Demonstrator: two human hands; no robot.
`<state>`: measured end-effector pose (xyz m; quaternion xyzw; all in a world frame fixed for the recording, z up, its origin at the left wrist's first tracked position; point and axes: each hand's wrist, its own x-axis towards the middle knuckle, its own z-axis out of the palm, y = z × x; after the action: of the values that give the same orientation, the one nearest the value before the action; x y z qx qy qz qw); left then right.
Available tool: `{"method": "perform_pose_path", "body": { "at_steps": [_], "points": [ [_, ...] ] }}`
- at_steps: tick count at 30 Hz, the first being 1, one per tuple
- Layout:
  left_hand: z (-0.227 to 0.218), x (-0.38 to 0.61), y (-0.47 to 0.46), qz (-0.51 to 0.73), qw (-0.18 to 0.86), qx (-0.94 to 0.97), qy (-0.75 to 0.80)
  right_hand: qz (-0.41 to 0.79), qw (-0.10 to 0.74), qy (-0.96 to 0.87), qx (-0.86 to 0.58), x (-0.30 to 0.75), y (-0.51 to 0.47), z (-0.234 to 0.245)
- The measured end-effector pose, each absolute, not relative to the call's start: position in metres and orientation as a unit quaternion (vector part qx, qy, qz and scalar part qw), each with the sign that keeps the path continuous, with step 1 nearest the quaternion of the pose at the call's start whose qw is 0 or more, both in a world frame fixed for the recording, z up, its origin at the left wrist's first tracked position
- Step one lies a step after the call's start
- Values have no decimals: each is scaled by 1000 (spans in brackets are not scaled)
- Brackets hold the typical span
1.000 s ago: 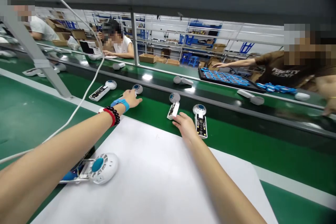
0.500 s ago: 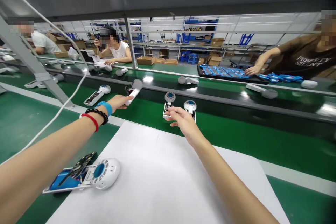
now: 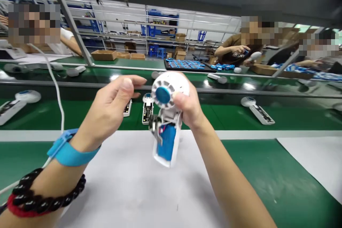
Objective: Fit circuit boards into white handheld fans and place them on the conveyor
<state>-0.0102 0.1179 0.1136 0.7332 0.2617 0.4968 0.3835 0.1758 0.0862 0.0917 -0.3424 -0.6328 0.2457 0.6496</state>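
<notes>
My right hand (image 3: 188,101) grips a white handheld device (image 3: 171,78) by its round vented head, thumb on the front beside a blue centre disc. The device hangs head-up above a white sheet (image 3: 133,192). Its handle is open, showing a blue battery pack (image 3: 167,142) inside; a dark circuit board (image 3: 155,124), slightly blurred, sticks out at the left side. My left hand (image 3: 112,103) is raised to the left of the device, apart from it, fingers stretched out and holding nothing. Behind it lies a similar device with an exposed board (image 3: 148,112).
More such devices lie on the green belt, one at left (image 3: 22,101) and one at right (image 3: 258,110). A white cable (image 3: 55,85) hangs at left. Across the line, a black tray (image 3: 187,65) holds blue packs, and a co-worker (image 3: 235,50) handles parts.
My left hand has let go of the white device it held over the belt and drawn back. My right hand, empty before, now holds an opened device. The view has turned right.
</notes>
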Motion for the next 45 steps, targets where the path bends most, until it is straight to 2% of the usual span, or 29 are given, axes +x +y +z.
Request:
{"method": "perform_pose_path", "body": {
  "at_steps": [2,6,10,12,15,18,21,23,28,32,36,40,45],
  "points": [
    [106,-4,121,425,474,736,229,244,633,-651,-340,171,82,97],
    [86,2,114,268,566,752,204,156,695,-576,-401,162,87,95],
    [69,7,103,137,820,540,128,123,694,-576,-414,160,94,87],
    [66,9,104,108,863,482,106,132,695,-572,-415,162,96,85],
    [67,8,112,204,831,485,182,188,695,-543,-432,168,102,84],
    [67,4,123,345,746,496,281,314,642,-534,-452,172,107,82],
    [66,2,129,368,687,542,314,430,565,-557,-431,170,106,82],
    [65,2,130,369,671,564,309,434,563,-567,-416,166,103,83],
    [67,3,128,359,676,584,270,353,604,-579,-418,159,96,87],
    [67,2,127,399,645,592,273,277,592,-622,-431,153,89,91],
    [63,0,123,461,558,627,287,162,554,-692,-433,146,77,98],
    [61,-3,120,577,427,660,222,33,545,-753,-368,147,70,97],
    [60,-6,120,603,344,703,154,-79,495,-816,-287,151,69,96]
  ]
}}
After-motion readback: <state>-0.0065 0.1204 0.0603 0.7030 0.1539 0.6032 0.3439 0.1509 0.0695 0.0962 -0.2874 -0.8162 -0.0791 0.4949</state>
